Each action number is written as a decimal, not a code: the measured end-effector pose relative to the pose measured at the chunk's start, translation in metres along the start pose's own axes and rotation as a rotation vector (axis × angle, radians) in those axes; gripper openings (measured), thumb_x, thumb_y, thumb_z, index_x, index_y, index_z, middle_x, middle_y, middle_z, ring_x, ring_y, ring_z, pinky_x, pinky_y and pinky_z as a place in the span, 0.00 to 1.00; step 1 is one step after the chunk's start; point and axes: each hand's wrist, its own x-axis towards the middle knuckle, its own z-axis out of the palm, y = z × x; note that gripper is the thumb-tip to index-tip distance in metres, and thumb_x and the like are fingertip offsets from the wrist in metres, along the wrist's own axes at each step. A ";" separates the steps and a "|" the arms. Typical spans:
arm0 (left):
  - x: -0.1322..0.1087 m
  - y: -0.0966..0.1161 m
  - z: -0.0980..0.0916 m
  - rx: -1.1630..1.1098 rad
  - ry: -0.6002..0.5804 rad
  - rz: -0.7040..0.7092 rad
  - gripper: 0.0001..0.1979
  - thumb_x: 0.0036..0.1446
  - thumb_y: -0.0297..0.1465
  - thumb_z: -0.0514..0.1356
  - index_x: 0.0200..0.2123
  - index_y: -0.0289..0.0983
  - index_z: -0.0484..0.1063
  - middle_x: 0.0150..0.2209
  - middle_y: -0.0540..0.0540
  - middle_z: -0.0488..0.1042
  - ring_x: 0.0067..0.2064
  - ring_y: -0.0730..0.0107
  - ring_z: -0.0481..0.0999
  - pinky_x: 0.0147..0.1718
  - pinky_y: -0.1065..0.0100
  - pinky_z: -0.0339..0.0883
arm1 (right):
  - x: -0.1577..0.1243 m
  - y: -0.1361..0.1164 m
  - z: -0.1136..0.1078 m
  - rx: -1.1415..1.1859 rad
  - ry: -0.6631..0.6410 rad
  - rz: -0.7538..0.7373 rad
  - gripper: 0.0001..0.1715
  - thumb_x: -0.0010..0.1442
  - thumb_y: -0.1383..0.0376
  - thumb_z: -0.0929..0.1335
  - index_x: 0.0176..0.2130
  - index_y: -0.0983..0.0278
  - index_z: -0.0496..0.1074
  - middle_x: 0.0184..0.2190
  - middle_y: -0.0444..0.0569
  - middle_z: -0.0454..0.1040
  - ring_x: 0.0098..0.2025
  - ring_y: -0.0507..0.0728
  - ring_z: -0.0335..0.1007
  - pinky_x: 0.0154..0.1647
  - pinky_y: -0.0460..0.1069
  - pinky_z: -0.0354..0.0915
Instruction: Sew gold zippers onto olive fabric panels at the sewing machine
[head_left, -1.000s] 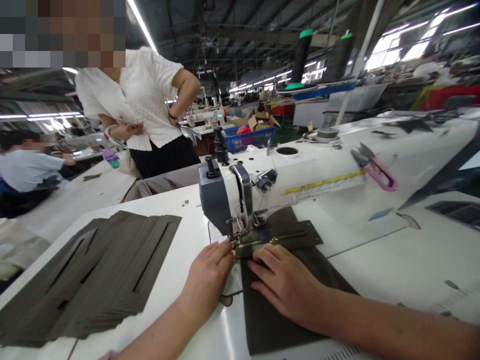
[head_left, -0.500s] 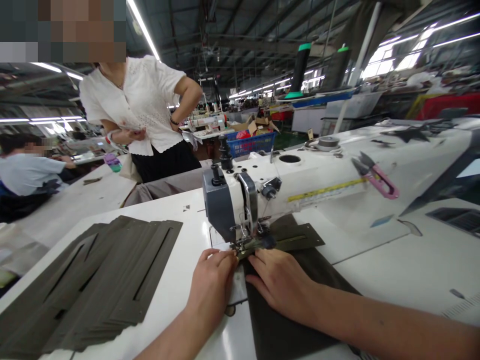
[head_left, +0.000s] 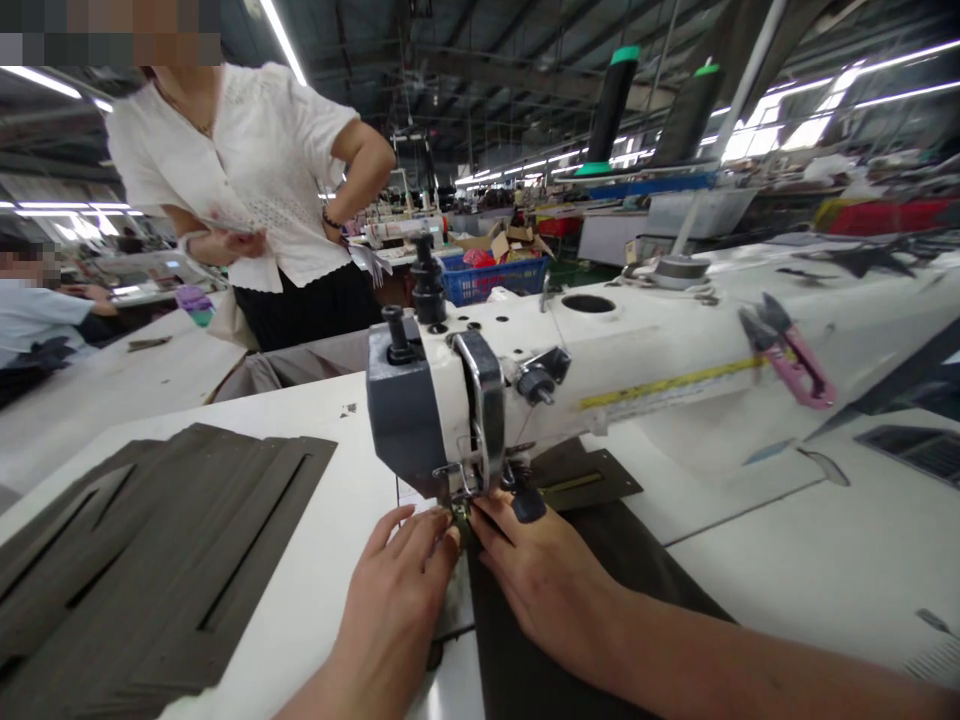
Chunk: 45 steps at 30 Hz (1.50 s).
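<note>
– Around the two hands, what is lying about?
– At the left of the white surface (head_left: 787,560), a stack of cut olive panels (head_left: 187,530) is lying, each with a long slot. Pink thread snips (head_left: 795,355) are resting on the arm of the sewing machine (head_left: 645,345), just above a yellow tape measure (head_left: 675,385). Behind it a person in a white blouse (head_left: 255,170) is standing with one hand on a hip, and a seated person (head_left: 30,315) is working far off at the left.
– Is anything getting in the way?
– The machine's grey head (head_left: 405,420) is hanging right over the fingertips and hiding part of the needle area.
– How are the hands lying?
– The left hand (head_left: 397,590) is lying palm down just left of the presser foot (head_left: 459,495), its grip spread and its fingertips touching the seam edge. The right hand (head_left: 544,580) is pressing palm down on the olive fabric piece (head_left: 645,570), which is running from under the foot toward the person. Its thumb and forefinger are reaching to the foot, but I cannot tell whether that grip is pinching the zipper (head_left: 574,483) or only pressing it.
– What is differing from a second ago?
– Both hands are sitting closer to the foot, with their fingertips almost meeting. The brass zipper that was showing between them is nearly covered, and only a short stretch is showing beyond the foot.
</note>
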 end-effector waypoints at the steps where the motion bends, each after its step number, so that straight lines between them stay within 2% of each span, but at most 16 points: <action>1: 0.001 0.000 0.000 0.009 0.007 0.007 0.14 0.62 0.23 0.45 0.36 0.34 0.71 0.40 0.43 0.73 0.41 0.65 0.73 0.46 0.58 0.63 | 0.000 0.000 0.000 -0.003 -0.009 0.000 0.13 0.58 0.74 0.59 0.39 0.71 0.71 0.44 0.59 0.70 0.46 0.63 0.64 0.47 0.58 0.64; 11: 0.008 0.002 0.000 0.036 -0.023 0.021 0.14 0.61 0.22 0.46 0.33 0.32 0.71 0.36 0.41 0.73 0.40 0.65 0.73 0.46 0.59 0.65 | 0.004 0.004 -0.001 -0.032 0.063 -0.043 0.12 0.56 0.75 0.60 0.35 0.69 0.71 0.39 0.56 0.72 0.37 0.59 0.66 0.41 0.55 0.66; 15: 0.009 0.002 -0.001 0.039 -0.019 0.027 0.11 0.60 0.21 0.48 0.32 0.31 0.70 0.35 0.42 0.73 0.39 0.66 0.73 0.46 0.60 0.65 | 0.004 0.003 -0.003 -0.010 0.050 -0.021 0.14 0.58 0.74 0.58 0.38 0.69 0.70 0.39 0.57 0.72 0.39 0.60 0.66 0.41 0.55 0.66; 19: 0.011 0.000 -0.002 0.023 -0.091 0.004 0.11 0.60 0.21 0.48 0.33 0.33 0.69 0.35 0.43 0.73 0.40 0.66 0.73 0.47 0.60 0.65 | 0.004 0.005 -0.002 0.040 0.025 -0.022 0.15 0.58 0.74 0.57 0.40 0.69 0.70 0.38 0.56 0.71 0.39 0.60 0.66 0.41 0.56 0.66; 22: 0.011 -0.001 -0.001 0.010 -0.121 -0.007 0.10 0.60 0.21 0.49 0.34 0.32 0.69 0.35 0.43 0.72 0.41 0.65 0.73 0.47 0.59 0.65 | 0.002 0.009 0.001 0.075 0.009 -0.026 0.15 0.59 0.73 0.58 0.42 0.66 0.69 0.41 0.55 0.69 0.42 0.61 0.65 0.43 0.57 0.65; 29: 0.010 -0.005 0.003 -0.018 -0.090 0.000 0.09 0.59 0.21 0.50 0.34 0.31 0.70 0.35 0.43 0.73 0.40 0.64 0.73 0.47 0.59 0.65 | 0.000 0.011 0.005 0.090 -0.015 0.015 0.16 0.60 0.72 0.59 0.46 0.64 0.67 0.44 0.54 0.68 0.43 0.61 0.65 0.44 0.57 0.65; 37: 0.011 -0.007 0.005 -0.018 -0.024 0.005 0.09 0.59 0.23 0.51 0.29 0.32 0.69 0.32 0.43 0.72 0.36 0.65 0.72 0.43 0.59 0.67 | 0.003 0.010 0.003 0.111 0.020 0.026 0.15 0.59 0.73 0.58 0.42 0.64 0.68 0.40 0.53 0.70 0.41 0.59 0.67 0.43 0.55 0.66; 40: 0.011 -0.006 0.004 -0.018 -0.034 -0.006 0.07 0.58 0.21 0.53 0.30 0.32 0.69 0.33 0.43 0.72 0.37 0.65 0.72 0.44 0.60 0.67 | 0.002 0.010 0.000 0.184 0.077 0.066 0.12 0.59 0.72 0.57 0.37 0.64 0.67 0.37 0.52 0.71 0.39 0.58 0.68 0.41 0.52 0.66; 45: 0.008 -0.007 0.003 -0.008 -0.028 -0.009 0.06 0.57 0.20 0.54 0.32 0.32 0.70 0.34 0.43 0.73 0.37 0.66 0.73 0.45 0.59 0.67 | 0.003 0.014 -0.017 0.529 0.404 0.322 0.14 0.64 0.64 0.54 0.30 0.62 0.62 0.26 0.48 0.69 0.30 0.55 0.67 0.32 0.48 0.65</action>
